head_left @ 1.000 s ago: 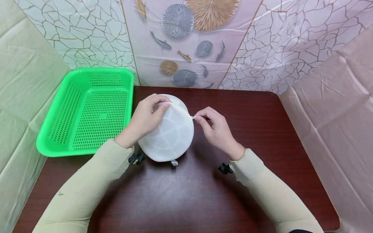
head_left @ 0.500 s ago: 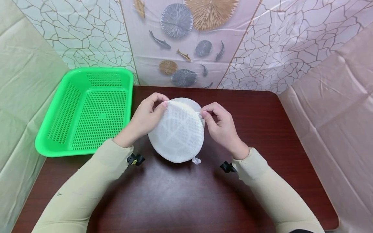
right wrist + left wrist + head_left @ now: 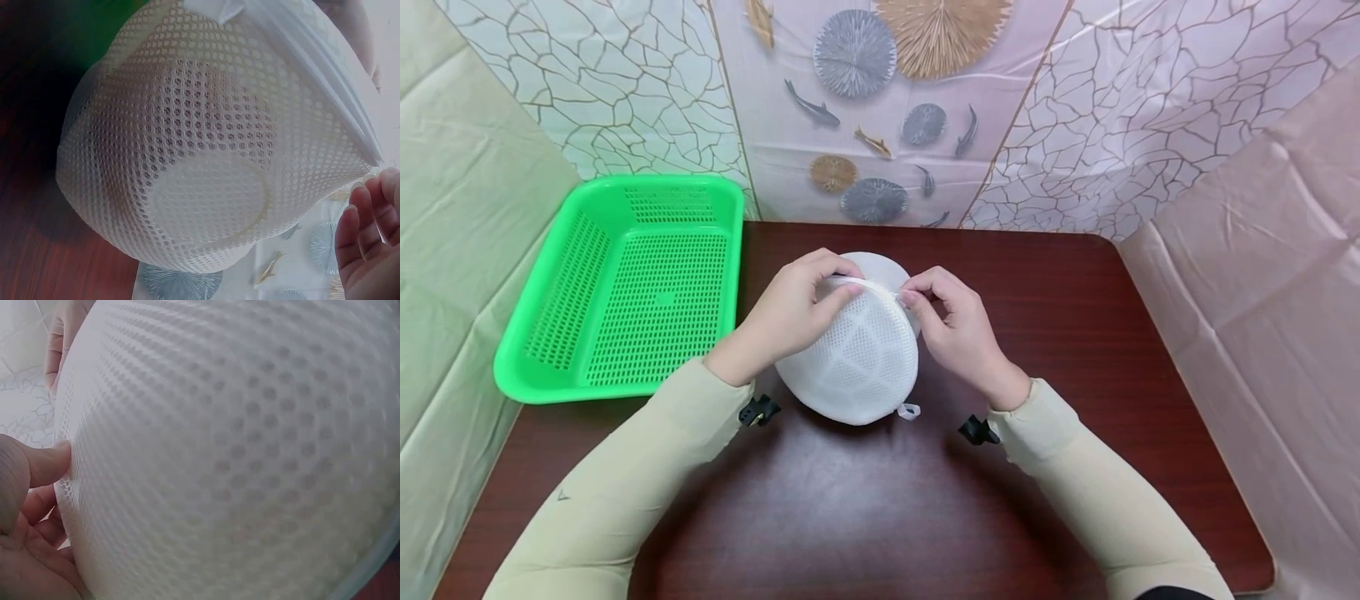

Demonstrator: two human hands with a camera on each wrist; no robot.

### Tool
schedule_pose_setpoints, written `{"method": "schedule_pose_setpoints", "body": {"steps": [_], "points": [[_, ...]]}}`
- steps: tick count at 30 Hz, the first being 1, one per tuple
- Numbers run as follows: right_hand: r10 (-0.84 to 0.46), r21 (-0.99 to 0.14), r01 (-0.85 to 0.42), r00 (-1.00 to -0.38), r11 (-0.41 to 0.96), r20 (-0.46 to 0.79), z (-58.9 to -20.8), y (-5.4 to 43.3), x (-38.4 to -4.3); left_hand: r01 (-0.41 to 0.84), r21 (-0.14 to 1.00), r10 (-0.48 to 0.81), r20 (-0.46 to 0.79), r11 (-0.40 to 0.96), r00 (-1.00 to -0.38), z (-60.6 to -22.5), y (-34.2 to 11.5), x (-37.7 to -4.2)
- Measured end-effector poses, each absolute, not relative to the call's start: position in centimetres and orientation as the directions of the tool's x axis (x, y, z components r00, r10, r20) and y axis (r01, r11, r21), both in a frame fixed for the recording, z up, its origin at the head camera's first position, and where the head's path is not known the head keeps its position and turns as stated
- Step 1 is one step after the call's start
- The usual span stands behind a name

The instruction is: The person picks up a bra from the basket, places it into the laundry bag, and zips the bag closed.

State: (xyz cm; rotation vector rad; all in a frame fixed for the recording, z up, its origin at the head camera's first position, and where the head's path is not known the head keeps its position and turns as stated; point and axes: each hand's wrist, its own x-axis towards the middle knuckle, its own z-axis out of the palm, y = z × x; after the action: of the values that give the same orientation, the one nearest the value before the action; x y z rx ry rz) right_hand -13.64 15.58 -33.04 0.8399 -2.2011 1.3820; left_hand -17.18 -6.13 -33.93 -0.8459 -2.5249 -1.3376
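A round white mesh laundry bag [image 3: 853, 367] stands on its side on the table, with pale ribs showing through its netting. My left hand [image 3: 790, 312] pinches its upper left rim between thumb and fingers; the left wrist view shows that thumb [image 3: 50, 464] pressed on the mesh. At the upper right of the rim, my right hand [image 3: 955, 325] pinches the end of the zipper edge; the small piece under those fingertips is mostly hidden. In the right wrist view the zipper strip [image 3: 325, 81] runs down toward the right fingers [image 3: 369, 219]. A small fabric loop [image 3: 908, 411] sticks out at the bottom.
To the left stands a green plastic basket [image 3: 505, 367] with slotted walls, close to my left forearm. Everything rests on a dark red-brown wooden table [image 3: 1075, 350]. Patterned cloth [image 3: 880, 108] hangs behind it, and plain beige cloth [image 3: 1262, 292] closes the sides.
The bag first shifted right and turned, then came slightly back left. My left hand has moved right along the rim. My right hand went right, then back left, still pinching at the zipper edge.
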Motion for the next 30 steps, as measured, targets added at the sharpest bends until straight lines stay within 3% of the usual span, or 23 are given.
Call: {"method": "schedule_pose_setpoints", "body": {"steps": [18, 27, 30], "points": [[-0.272, -0.641, -0.681, -0.731, 0.355, 0.625, -33.9, 16.0, -13.9, 0.491, 0.756, 0.312, 0.385, 0.433, -0.869, -34.8, -7.2, -17.7], [-0.279, -0.663, -0.677, -0.736, 0.319, 0.617, -33.7, 15.2, -14.0, 0.648, 0.625, 0.469, 0.457, 0.435, -0.756, -34.3, -5.9, -17.1], [-0.286, -0.662, -0.677, -0.736, 0.323, 0.613, -33.7, 15.0, -13.9, 0.652, 0.62, 0.47, 0.461, 0.436, -0.753, -34.5, -5.8, -17.0]]}}
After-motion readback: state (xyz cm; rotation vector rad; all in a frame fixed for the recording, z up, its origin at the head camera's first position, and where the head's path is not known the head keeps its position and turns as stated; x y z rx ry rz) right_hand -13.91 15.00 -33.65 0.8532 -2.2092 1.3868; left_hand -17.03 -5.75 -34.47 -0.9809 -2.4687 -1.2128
